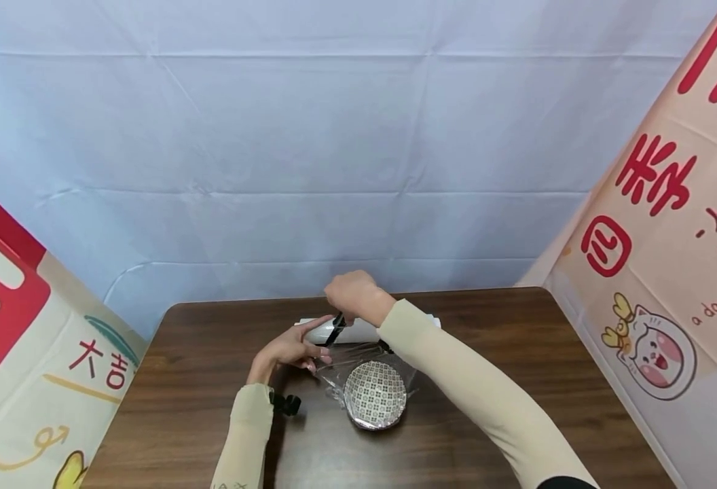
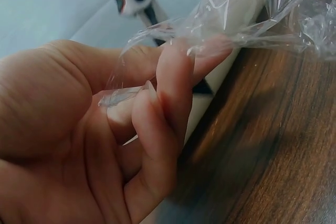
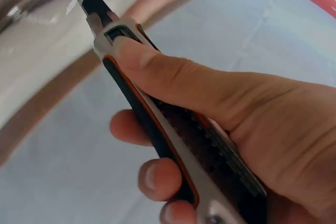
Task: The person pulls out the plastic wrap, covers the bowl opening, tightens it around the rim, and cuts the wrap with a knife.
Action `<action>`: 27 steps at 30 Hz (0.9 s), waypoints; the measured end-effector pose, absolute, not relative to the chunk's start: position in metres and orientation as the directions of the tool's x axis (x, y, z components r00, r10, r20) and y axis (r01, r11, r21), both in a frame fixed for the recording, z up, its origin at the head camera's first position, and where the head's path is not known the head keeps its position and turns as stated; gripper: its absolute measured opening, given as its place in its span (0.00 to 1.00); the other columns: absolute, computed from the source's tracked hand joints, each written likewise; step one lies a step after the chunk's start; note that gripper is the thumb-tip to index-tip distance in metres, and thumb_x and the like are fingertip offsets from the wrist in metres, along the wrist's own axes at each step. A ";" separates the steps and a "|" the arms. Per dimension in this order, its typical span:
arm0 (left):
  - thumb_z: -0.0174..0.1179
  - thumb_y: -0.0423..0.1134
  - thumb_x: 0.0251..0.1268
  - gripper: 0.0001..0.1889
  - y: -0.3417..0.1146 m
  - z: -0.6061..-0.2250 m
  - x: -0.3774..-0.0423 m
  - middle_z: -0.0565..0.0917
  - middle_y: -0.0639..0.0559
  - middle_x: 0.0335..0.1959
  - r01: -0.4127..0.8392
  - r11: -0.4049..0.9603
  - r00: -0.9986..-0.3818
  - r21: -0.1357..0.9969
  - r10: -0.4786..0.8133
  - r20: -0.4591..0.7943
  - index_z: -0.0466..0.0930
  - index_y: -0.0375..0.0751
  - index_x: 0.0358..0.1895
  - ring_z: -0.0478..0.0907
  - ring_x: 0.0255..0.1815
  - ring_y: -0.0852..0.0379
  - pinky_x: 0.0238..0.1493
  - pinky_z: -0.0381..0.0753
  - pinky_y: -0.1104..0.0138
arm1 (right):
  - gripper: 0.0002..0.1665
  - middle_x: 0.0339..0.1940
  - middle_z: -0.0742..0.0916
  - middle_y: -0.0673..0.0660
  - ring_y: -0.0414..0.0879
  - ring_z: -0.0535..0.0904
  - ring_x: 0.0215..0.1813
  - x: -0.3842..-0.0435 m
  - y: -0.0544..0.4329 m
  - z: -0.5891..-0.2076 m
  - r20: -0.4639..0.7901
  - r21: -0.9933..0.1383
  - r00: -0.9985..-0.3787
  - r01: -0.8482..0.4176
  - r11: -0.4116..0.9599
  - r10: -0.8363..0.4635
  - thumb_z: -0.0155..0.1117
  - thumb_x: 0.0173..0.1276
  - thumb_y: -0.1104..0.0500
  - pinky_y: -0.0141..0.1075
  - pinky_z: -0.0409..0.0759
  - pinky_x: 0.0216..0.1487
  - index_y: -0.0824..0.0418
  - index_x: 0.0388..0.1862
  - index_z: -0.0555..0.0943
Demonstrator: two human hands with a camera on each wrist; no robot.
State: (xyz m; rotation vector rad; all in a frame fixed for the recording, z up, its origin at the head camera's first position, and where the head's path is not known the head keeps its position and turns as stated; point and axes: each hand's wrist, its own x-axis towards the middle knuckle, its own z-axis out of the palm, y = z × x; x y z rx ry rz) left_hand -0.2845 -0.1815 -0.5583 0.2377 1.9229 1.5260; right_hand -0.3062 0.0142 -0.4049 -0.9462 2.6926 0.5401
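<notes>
My left hand (image 1: 291, 348) pinches an edge of clear cling film (image 2: 226, 9) between its fingers, at the left of the table. The film stretches from there over a round patterned bowl (image 1: 375, 395) and back toward a white roll (image 1: 358, 331). In my right hand (image 1: 356, 293) is a utility knife (image 3: 178, 150), gripped round its grey and black handle with the thumb on the slider. Its dark blade (image 3: 98, 2) is out and points down at the film over the roll, close to the left fingers. Film partly covers the blade tip in the right wrist view.
The dark wooden table (image 1: 212, 407) ends at a pale cloth backdrop (image 1: 273, 170). Printed banners (image 1: 658, 272) hang at both sides. A black wrist camera (image 1: 286, 405) juts from the left wrist, left of the bowl.
</notes>
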 end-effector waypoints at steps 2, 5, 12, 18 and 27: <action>0.61 0.29 0.75 0.44 -0.182 -0.559 -0.285 0.93 0.40 0.38 -0.243 0.304 -0.764 0.921 0.524 -0.375 0.50 0.62 0.86 0.81 0.19 0.61 0.24 0.79 0.70 | 0.18 0.44 0.90 0.45 0.42 0.87 0.38 -0.309 0.021 -0.403 -0.339 0.260 -0.781 -0.614 0.745 -0.525 0.84 0.60 0.48 0.40 0.90 0.41 0.47 0.47 0.88; 0.62 0.28 0.74 0.45 -0.182 -0.559 -0.285 0.93 0.41 0.37 -0.237 0.306 -0.764 0.922 0.527 -0.372 0.50 0.61 0.86 0.81 0.19 0.61 0.23 0.78 0.71 | 0.18 0.43 0.91 0.46 0.43 0.86 0.37 -0.310 0.029 -0.402 -0.331 0.253 -0.780 -0.616 0.746 -0.532 0.84 0.60 0.48 0.40 0.90 0.40 0.48 0.47 0.88; 0.63 0.29 0.74 0.46 -0.181 -0.560 -0.285 0.93 0.39 0.36 -0.227 0.289 -0.763 0.930 0.541 -0.354 0.50 0.60 0.87 0.81 0.19 0.62 0.22 0.77 0.72 | 0.13 0.36 0.90 0.45 0.43 0.84 0.35 -0.313 0.051 -0.416 -0.268 0.172 -0.724 -0.685 0.708 -0.635 0.86 0.56 0.49 0.40 0.88 0.41 0.46 0.35 0.88; 0.63 0.28 0.72 0.46 -0.181 -0.559 -0.286 0.93 0.40 0.36 -0.227 0.308 -0.769 0.924 0.526 -0.364 0.51 0.60 0.86 0.80 0.19 0.62 0.21 0.76 0.73 | 0.19 0.27 0.84 0.45 0.41 0.76 0.29 -0.319 0.093 -0.424 -0.242 0.015 -0.723 -0.670 0.743 -0.647 0.85 0.56 0.49 0.37 0.79 0.35 0.47 0.23 0.79; 0.62 0.28 0.73 0.44 -0.180 -0.555 -0.286 0.93 0.42 0.37 -0.215 0.321 -0.776 0.922 0.517 -0.361 0.51 0.57 0.86 0.82 0.21 0.61 0.24 0.78 0.70 | 0.15 0.23 0.82 0.43 0.39 0.71 0.24 -0.319 0.136 -0.425 -0.166 -0.123 -0.707 -0.677 0.726 -0.688 0.82 0.60 0.47 0.33 0.70 0.29 0.47 0.26 0.82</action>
